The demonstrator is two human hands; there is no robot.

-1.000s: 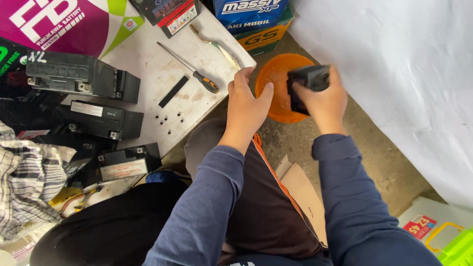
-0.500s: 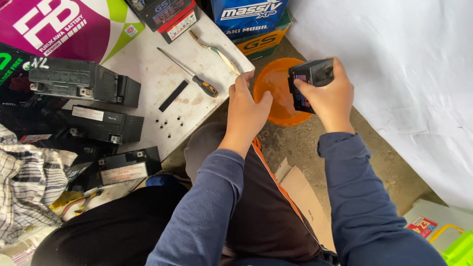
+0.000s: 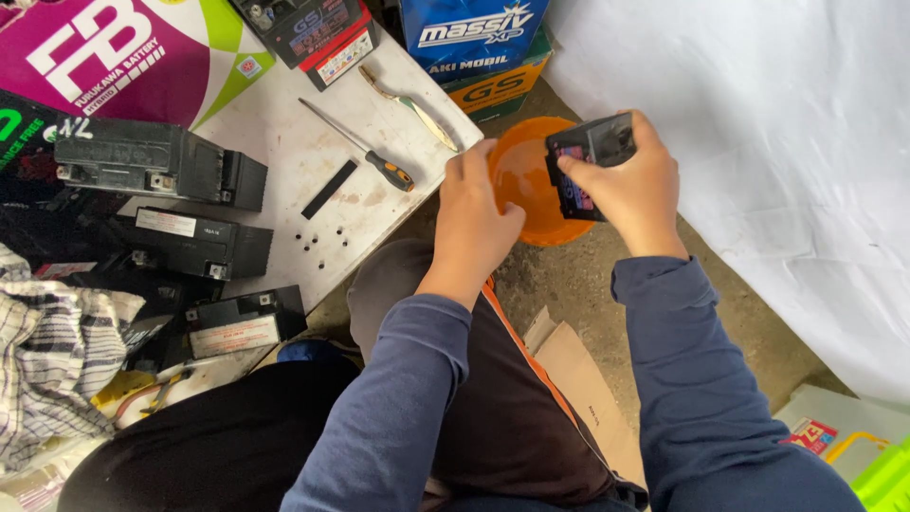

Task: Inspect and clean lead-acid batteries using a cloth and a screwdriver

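Note:
My right hand [image 3: 630, 185] grips a small black battery [image 3: 586, 156] and holds it tilted over an orange plastic bowl [image 3: 527, 185] on the ground. My left hand [image 3: 474, 210] grasps the near left rim of that bowl, fingers curled over the edge. Both arms wear blue sleeves. The inside of the bowl is partly hidden by my hands.
A white board [image 3: 284, 142] at the left carries a screwdriver with an orange-black handle [image 3: 360, 147], a metal tool [image 3: 409, 107], a black strip [image 3: 329, 189] and small black caps. Several black batteries [image 3: 156, 166] lie further left. Coloured boxes stand behind; a white sheet [image 3: 758, 142] hangs right.
My right hand has tipped the battery a little more over the bowl. The left hand keeps its hold on the rim.

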